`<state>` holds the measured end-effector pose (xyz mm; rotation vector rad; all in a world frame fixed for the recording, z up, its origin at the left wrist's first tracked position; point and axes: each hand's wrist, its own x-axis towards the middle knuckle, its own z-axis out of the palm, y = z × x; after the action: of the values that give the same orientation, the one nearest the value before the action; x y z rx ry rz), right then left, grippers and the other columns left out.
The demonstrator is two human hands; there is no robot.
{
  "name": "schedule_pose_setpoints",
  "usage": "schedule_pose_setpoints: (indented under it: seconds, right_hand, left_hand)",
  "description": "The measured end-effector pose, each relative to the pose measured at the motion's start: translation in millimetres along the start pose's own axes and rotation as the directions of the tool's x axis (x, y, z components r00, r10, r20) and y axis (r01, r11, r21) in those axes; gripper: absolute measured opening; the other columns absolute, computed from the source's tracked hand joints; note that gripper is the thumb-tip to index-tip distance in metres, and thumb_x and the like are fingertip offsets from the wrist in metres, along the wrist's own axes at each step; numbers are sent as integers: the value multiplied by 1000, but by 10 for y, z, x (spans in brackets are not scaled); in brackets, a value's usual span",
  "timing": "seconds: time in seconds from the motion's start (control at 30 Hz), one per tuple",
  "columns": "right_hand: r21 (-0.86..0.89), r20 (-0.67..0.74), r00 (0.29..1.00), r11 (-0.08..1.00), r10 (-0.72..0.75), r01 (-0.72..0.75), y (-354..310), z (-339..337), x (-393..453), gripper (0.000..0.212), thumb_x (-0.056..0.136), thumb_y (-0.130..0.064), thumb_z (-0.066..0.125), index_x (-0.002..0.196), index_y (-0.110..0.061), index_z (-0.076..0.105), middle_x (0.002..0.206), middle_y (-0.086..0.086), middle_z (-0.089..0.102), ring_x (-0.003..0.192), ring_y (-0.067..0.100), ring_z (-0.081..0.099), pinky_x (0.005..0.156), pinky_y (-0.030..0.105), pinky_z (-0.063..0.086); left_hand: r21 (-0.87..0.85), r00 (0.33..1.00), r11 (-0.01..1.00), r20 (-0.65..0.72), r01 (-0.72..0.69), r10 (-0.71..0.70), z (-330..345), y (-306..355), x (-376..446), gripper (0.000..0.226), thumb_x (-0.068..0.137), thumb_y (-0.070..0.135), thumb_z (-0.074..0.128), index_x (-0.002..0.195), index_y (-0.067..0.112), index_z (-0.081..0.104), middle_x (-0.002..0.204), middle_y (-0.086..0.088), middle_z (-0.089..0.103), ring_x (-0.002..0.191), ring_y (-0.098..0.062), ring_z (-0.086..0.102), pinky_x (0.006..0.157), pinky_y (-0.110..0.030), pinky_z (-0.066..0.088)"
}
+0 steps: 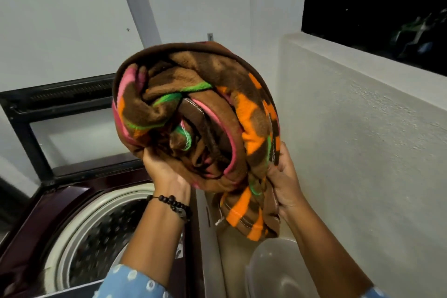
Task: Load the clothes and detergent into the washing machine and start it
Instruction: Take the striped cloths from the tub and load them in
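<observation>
A rolled blanket (pixel 196 118) is gripped from below by the left hand (pixel 164 169) and at its hanging end by the right hand (pixel 285 181), beside the open washer drum (pixel 96 232). Being soft and bulky, it is judged likely to sag; hold is best taken under the roll.

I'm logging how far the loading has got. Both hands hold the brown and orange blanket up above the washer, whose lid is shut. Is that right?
Not quite: the lid is raised, standing open behind the drum, as the head view shows. The rest holds: the left hand and right hand grip the brown and orange blanket up above the washer.
</observation>
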<state>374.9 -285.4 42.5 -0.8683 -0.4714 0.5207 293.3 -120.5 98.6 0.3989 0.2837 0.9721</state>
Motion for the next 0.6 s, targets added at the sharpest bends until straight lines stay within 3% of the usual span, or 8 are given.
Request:
schedule_pose_setpoints:
  seconds: [0.2, 0.33, 0.43, 0.6]
  right_hand:
    - [-83, 59, 998, 996, 39, -34, 108, 278, -90, 109, 30, -48, 97, 125, -22, 50, 113, -2, 71, 110, 17, 65, 83, 29, 55]
    - [-214, 7, 999, 976, -48, 49, 211, 481, -36, 102, 43, -47, 95, 130, -12, 53, 123, 6, 67, 117, 24, 62, 98, 46, 50]
    - [-269, -86, 987, 957, -134, 107, 251, 554, 50, 96, 51, -46, 92, 133, -15, 52, 126, 6, 65, 118, 24, 61, 99, 52, 48]
    - [-324, -186, 955, 932, -230, 162, 272, 578, 205, 79, 55, -24, 81, 130, -12, 55, 116, 6, 69, 107, 23, 67, 93, 47, 54]
  left_hand:
    - [32, 999, 999, -31, 15, -14, -111, -19, -101, 50, 99, 39, 33, 136, 13, 55, 134, -15, 59, 123, -37, 55, 107, -51, 41]
    - [107, 997, 994, -80, 29, -21, -200, -42, -237, 46, 96, 33, 36, 125, 4, 59, 128, -20, 61, 121, -38, 56, 106, -53, 42]
    - [254, 995, 965, -93, 62, -39, -351, -39, -345, 53, 94, 32, 44, 135, -1, 51, 130, -24, 59, 117, -38, 60, 103, -52, 46]
    - [468, 992, 881, 61, 72, -113, -843, 312, -420, 92, 69, 48, 79, 146, 16, 40, 142, -10, 54, 131, -29, 51, 111, -54, 36]
